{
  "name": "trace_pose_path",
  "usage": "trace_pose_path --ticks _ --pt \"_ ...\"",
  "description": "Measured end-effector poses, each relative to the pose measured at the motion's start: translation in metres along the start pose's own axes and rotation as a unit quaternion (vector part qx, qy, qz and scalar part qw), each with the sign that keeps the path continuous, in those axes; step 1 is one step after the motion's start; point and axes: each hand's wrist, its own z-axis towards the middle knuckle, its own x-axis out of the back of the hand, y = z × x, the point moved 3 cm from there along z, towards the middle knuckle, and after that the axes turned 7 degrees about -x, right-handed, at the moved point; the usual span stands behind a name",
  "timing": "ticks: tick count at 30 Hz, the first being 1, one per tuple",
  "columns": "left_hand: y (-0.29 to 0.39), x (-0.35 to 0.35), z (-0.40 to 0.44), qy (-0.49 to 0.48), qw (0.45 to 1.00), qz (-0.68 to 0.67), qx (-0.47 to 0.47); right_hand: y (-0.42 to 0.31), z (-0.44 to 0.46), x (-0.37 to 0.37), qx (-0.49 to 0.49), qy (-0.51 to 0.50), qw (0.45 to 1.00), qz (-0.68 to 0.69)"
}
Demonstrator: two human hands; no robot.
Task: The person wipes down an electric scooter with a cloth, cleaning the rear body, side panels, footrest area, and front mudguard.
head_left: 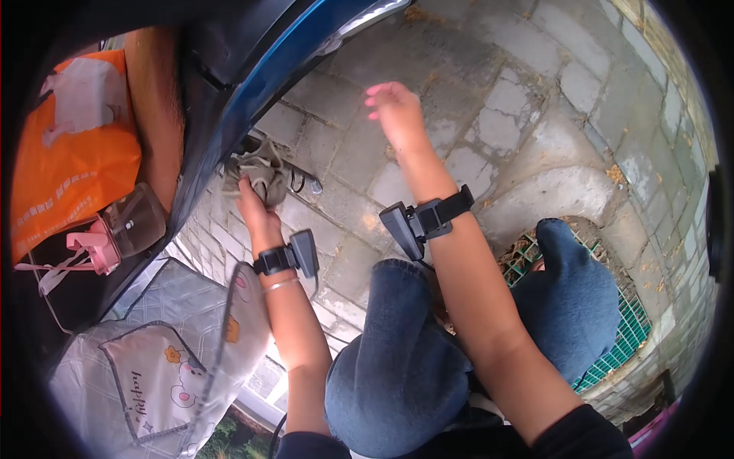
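Note:
My left hand [258, 210] is closed round a crumpled grey-beige cloth [262, 170]. The cloth lies against the lower edge of a blue and black vehicle body, which looks like a scooter [264, 80]. Just right of the cloth a dark metal peg with a shiny end [306, 182] sticks out. Over the paving, away from the scooter, my right hand [397, 111] holds nothing, its fingers loosely bent and apart. Both wrists wear black straps with small dark devices.
An orange bag [84, 153] and a clear bottle with a pink lid [138, 222] sit on the scooter at left. Below them hangs a quilted silver cover [164, 359]. Stone paving [344, 153] spreads ahead; a green grate [612, 359] lies by my right knee.

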Motion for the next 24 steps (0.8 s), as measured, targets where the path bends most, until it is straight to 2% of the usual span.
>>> trace_pose_path --ticks 4,6,7,9,10,12,14,16,17,19,21,22,23,24 --pt "0.003 0.008 0.041 0.007 0.996 0.084 -0.038 0.007 -0.001 -0.006 0.01 -0.009 1.0 -0.026" --pt "0.0 0.012 0.071 -0.081 0.989 0.106 -0.062 0.009 -0.003 -0.006 0.015 -0.007 0.999 -0.031" --pt "0.001 0.012 0.071 -0.083 0.989 0.105 -0.06 0.008 -0.004 -0.006 0.013 -0.01 0.999 -0.044" --pt "0.007 0.01 0.07 -0.119 0.953 0.259 -0.098 0.011 -0.005 -0.005 0.008 -0.011 0.998 -0.059" --pt "0.004 0.011 0.072 -0.12 0.954 0.258 -0.096 0.013 -0.004 -0.005 0.009 -0.012 0.998 -0.069" --pt "-0.001 0.006 0.075 -0.218 0.889 0.356 -0.189 0.016 0.0 -0.003 0.011 -0.013 0.997 -0.08" --pt "-0.01 0.011 0.083 -0.187 0.896 0.352 -0.194 0.021 0.001 -0.001 0.002 -0.008 0.994 -0.108" --pt "-0.009 0.006 0.077 -0.114 0.961 0.201 -0.151 0.028 0.006 -0.003 0.008 -0.006 0.993 -0.116" --pt "-0.01 0.007 0.078 -0.114 0.961 0.202 -0.15 0.031 0.007 -0.004 0.013 -0.003 0.992 -0.123" --pt "-0.022 0.025 0.09 -0.007 0.987 0.139 -0.082 0.033 0.007 -0.007 0.016 -0.005 0.993 -0.118" --pt "-0.026 0.046 0.1 0.022 0.994 0.086 -0.066 0.029 0.006 -0.007 0.021 -0.004 0.994 -0.11" --pt "-0.028 0.061 0.107 0.05 0.997 0.033 -0.051 0.026 0.003 -0.006 0.007 -0.025 0.991 -0.131" --pt "-0.027 0.073 0.115 0.048 0.997 0.035 -0.052 0.023 0.001 -0.007 -0.006 -0.047 0.987 -0.151" --pt "-0.029 0.09 0.126 0.054 0.998 -0.003 -0.011 0.024 0.001 -0.006 -0.007 -0.046 0.988 -0.149"
